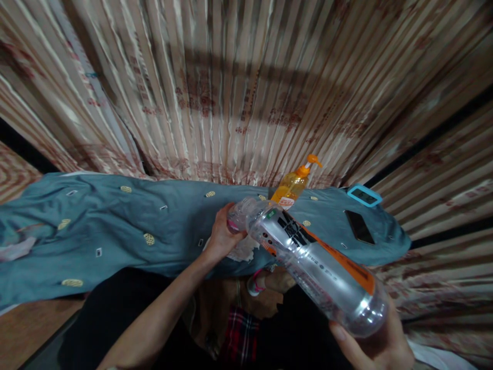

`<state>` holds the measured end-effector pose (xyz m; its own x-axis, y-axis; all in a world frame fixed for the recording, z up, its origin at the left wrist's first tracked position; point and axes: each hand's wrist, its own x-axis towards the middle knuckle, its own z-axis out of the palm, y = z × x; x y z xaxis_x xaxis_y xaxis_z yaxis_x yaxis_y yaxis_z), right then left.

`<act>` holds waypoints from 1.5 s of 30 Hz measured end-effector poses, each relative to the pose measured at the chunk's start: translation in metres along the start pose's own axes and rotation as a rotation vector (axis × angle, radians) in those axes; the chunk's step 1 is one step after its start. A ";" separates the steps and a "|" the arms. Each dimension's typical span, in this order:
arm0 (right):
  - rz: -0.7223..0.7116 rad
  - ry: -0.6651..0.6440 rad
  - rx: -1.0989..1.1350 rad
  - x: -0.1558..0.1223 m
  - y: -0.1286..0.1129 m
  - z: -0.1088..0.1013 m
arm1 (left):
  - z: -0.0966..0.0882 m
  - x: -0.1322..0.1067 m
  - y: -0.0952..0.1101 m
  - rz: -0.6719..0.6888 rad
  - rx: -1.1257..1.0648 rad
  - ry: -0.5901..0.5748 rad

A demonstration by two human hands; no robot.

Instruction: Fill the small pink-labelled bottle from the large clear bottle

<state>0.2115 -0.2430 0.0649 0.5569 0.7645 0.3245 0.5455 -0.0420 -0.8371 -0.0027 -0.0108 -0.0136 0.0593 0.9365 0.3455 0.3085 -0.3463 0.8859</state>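
Observation:
My right hand point(381, 341) is wrapped round the base of a large clear plastic bottle point(319, 262) with a silver, black and orange label. The bottle tilts, its narrow end pointing up and left. There it meets a small clear plastic container point(241, 210) with a pinkish patch, its exact kind hard to make out. My left hand point(223, 234) is closed round this container, just over the cloth. Beyond the joined ends stands a pump bottle point(290, 185) of orange liquid, partly hidden. A crumpled whitish tissue-like piece point(244, 252) shows below my left hand.
A blue-green patterned cloth point(127, 226) covers the narrow table. On its right end lie a dark phone point(359, 226) and a blue-framed digital clock point(364, 196). A pleated curtain point(215, 103) hangs close behind. Another pale crumpled item point(17, 250) lies far left.

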 end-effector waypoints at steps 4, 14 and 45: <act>-0.010 0.020 -0.009 -0.001 -0.004 0.001 | 0.000 0.000 0.000 0.003 -0.017 -0.006; -0.030 0.026 -0.025 -0.001 -0.001 0.002 | 0.001 -0.001 -0.002 0.004 -0.001 0.006; -0.049 0.001 -0.016 -0.002 -0.001 0.005 | 0.001 0.001 -0.004 0.024 0.005 -0.007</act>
<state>0.2063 -0.2413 0.0627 0.5301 0.7653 0.3651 0.5818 -0.0150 -0.8132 -0.0029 -0.0089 -0.0172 0.0729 0.9285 0.3641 0.3112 -0.3681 0.8762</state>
